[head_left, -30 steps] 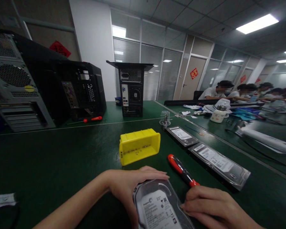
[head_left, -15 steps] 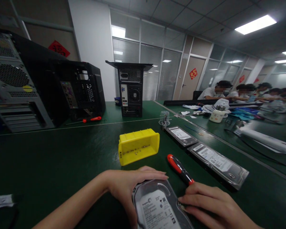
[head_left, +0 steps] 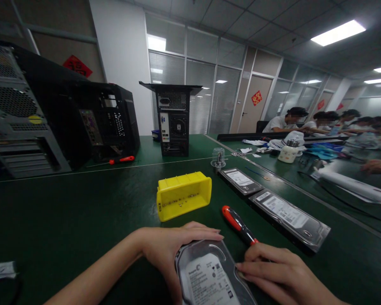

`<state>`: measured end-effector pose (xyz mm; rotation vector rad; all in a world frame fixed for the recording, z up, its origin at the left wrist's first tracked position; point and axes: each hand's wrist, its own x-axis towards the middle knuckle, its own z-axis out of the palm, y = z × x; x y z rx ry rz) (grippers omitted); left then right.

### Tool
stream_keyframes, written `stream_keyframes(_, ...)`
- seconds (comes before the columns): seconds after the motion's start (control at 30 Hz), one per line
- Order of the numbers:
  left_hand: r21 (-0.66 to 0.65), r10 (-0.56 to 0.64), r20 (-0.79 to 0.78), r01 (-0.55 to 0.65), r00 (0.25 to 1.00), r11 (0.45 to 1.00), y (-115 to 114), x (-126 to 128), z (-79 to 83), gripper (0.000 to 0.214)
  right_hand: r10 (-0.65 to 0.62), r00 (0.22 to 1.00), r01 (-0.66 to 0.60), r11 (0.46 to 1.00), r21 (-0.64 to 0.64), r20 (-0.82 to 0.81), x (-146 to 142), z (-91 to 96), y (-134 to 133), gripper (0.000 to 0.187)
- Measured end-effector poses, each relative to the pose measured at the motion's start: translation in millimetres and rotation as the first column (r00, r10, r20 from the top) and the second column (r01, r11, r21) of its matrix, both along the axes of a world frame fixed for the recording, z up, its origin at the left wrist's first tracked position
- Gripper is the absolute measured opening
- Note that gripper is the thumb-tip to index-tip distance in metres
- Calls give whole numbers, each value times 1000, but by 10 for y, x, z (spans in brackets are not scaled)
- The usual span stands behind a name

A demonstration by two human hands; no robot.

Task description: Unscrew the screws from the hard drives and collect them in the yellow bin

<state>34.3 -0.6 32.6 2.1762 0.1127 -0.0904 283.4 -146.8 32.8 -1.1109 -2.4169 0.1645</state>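
Note:
My left hand (head_left: 174, 250) wraps over the top and left side of a silver hard drive (head_left: 209, 275) with a white label. The drive's lower end runs out of the bottom of the view. At its right edge, the thumb and fingers of my right hand (head_left: 269, 271) are pinched together; whatever is between the fingertips is too small and hidden to make out. A red and black handle (head_left: 238, 224), like a screwdriver's, lies just beyond my right fingers, its lower end covered by them. Ahead stands a yellow bin (head_left: 184, 197), tipped on its side, with a few tiny pieces inside.
Two more hard drives, one farther (head_left: 241, 180) and one nearer (head_left: 290, 218), lie at right. A small clear cup (head_left: 218, 156) stands behind them. Computer cases (head_left: 174, 120) line the back and left, near a red screwdriver (head_left: 122, 160). Several people sit at far right; another person's hand (head_left: 377, 166) shows there.
Another person's hand has appeared at the right edge. My right fingertips have shifted very slightly along the drive's edge; my left hand keeps its hold.

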Motion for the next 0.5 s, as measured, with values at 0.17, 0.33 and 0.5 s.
stream_keyframes(0.17, 3, 0, 4, 0, 1000, 1000, 4, 5, -2, 125, -10, 1000, 10, 1000, -2, -12, 27, -75, 10, 21)
stream_keyframes(0.33, 20, -8, 1, 8, 1000, 1000, 4, 12, 19, 124, -15, 1000, 17, 996, 84, -27, 7, -57, -5, 17)
stream_keyframes(0.5, -4, 5, -22, -5, 1000, 1000, -12, 8, 47, 125, -19, 1000, 22, 990, 141, -18, -16, 9, -9, 18)
